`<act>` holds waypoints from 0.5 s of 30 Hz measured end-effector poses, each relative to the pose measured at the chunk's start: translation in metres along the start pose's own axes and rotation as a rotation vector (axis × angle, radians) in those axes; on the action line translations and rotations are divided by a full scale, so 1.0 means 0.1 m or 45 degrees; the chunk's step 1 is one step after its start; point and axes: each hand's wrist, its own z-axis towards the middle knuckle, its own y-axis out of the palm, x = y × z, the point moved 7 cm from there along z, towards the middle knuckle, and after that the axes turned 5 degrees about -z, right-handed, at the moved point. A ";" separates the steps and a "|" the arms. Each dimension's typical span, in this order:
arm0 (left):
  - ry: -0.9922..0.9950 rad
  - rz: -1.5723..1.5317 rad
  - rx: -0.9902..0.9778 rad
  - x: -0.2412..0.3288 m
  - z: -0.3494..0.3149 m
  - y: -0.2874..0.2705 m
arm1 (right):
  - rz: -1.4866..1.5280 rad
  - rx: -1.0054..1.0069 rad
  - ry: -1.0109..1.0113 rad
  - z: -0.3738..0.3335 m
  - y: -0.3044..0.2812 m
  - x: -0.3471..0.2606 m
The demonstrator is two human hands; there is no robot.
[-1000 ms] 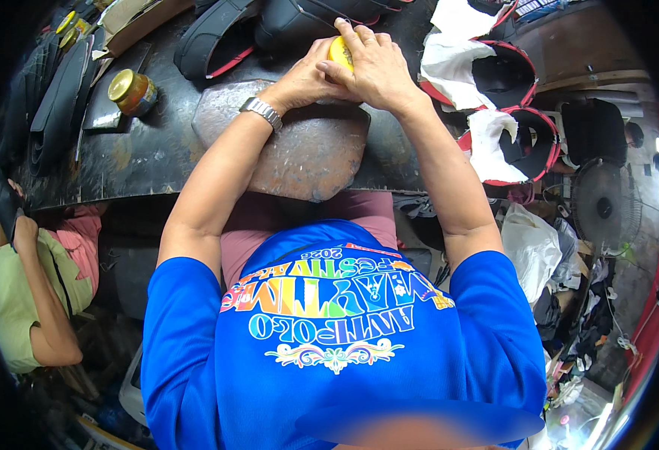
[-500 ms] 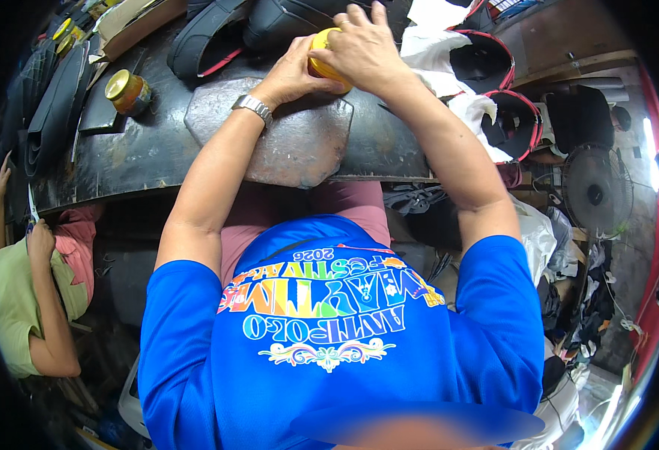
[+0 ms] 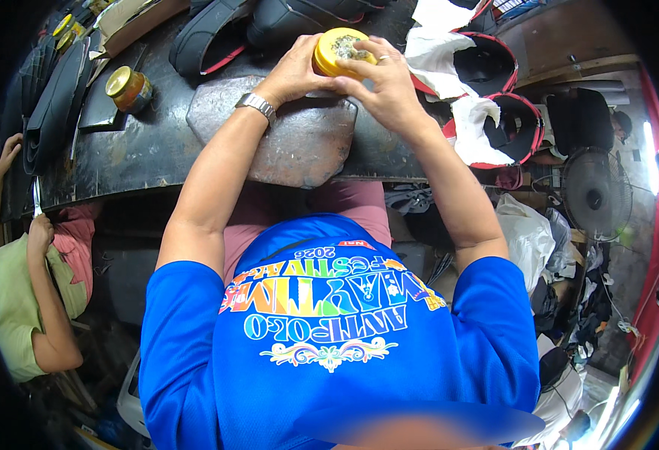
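Note:
A round container with a yellow lid (image 3: 338,45) is held at the far side of the table, past a dark slab. Dark smudges mark the middle of the lid. My left hand (image 3: 297,69), with a metal watch at the wrist, wraps round the container's left side. On the lid's right edge rest the curled fingers and thumb of my right hand (image 3: 387,84). Much of the container's body is hidden by my hands. Just nearer to me lies the flat, many-sided slab (image 3: 277,142), scuffed brown and grey.
A second jar (image 3: 129,91) with a gold-coloured lid stands on the dark table (image 3: 119,169) at left. Black shaped pieces (image 3: 209,37) lie behind it. Red-edged black pieces with white paper (image 3: 476,124) sit at right. At left, a co-worker's hand (image 3: 40,234) holds a blade-like tool.
My right hand has shifted down and right around the lid, uncovering its smudged top. My left hand keeps its hold. The co-worker's hands have moved slightly.

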 end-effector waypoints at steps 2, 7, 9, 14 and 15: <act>-0.018 0.010 0.000 0.03 -0.01 0.00 | 0.669 -0.075 0.274 -0.01 -0.01 0.19; -0.034 0.039 0.013 0.08 -0.01 -0.01 | 2.268 -0.416 0.853 -0.22 0.21 0.16; -0.038 0.054 -0.002 0.07 -0.02 0.00 | 1.919 -0.440 0.975 -0.32 0.24 0.20; -0.030 0.040 0.027 -0.02 0.00 0.01 | 0.162 -0.378 0.681 -0.22 0.14 0.21; -0.021 0.035 0.032 -0.03 0.01 0.01 | -0.147 -0.355 0.624 -0.19 0.14 0.18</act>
